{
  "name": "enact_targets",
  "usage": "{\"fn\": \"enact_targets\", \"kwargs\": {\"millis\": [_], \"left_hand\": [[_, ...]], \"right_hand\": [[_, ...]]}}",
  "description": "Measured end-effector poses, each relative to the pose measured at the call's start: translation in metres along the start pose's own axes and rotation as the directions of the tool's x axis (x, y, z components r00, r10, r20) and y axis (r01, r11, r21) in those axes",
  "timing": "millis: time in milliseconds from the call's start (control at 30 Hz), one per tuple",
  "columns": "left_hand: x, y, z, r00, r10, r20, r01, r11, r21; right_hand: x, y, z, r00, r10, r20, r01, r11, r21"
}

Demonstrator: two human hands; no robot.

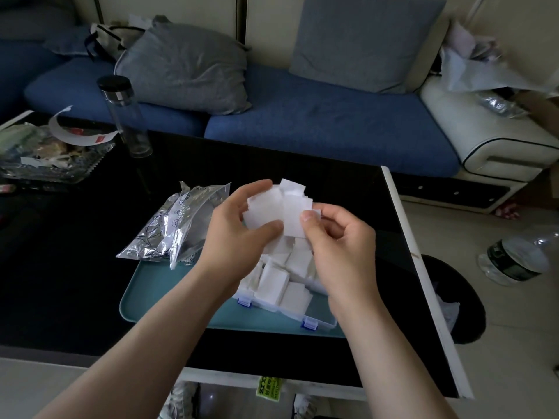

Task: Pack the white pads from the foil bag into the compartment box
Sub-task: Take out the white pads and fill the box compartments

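While we pinch a loose stack of white pads (273,211) between our left hand (239,234) and right hand (335,237) above the box (320,320), we should square it before lowering. Pads already heap the box on the teal tray (145,294); the foil bag (178,225) lies beside.

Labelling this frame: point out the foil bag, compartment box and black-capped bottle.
foil bag (157,237): head view, crinkled silver front.
compartment box (310,323): head view, right blue latch.
black-capped bottle (130,122): head view, clear body.
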State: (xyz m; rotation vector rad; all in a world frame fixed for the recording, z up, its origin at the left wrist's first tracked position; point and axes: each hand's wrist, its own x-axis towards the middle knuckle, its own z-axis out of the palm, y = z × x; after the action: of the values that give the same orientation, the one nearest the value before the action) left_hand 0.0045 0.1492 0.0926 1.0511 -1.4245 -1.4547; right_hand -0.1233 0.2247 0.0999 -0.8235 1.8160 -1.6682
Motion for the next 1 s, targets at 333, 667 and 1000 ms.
{"fn": "enact_targets", "kwargs": {"millis": [333,667,1000], "left_hand": [[-0.01,0.007,0.012,0.985,-0.158,0.076,0.173,0.941,-0.292],[-0.015,0.01,0.019,0.972,-0.232,0.038,0.227,0.884,-0.408],[-0.02,0.008,0.028,0.973,-0.231,0.023,0.213,0.851,-0.481]], "right_hand": [[-0.008,-0.004,-0.003,0.999,0.023,-0.042,-0.023,1.0,-0.002],[-0.021,-0.006,0.017,0.992,0.122,-0.041,-0.12,0.991,0.053],[-0.03,-0.005,0.033,0.96,0.246,-0.133,-0.207,0.945,0.254]]}}
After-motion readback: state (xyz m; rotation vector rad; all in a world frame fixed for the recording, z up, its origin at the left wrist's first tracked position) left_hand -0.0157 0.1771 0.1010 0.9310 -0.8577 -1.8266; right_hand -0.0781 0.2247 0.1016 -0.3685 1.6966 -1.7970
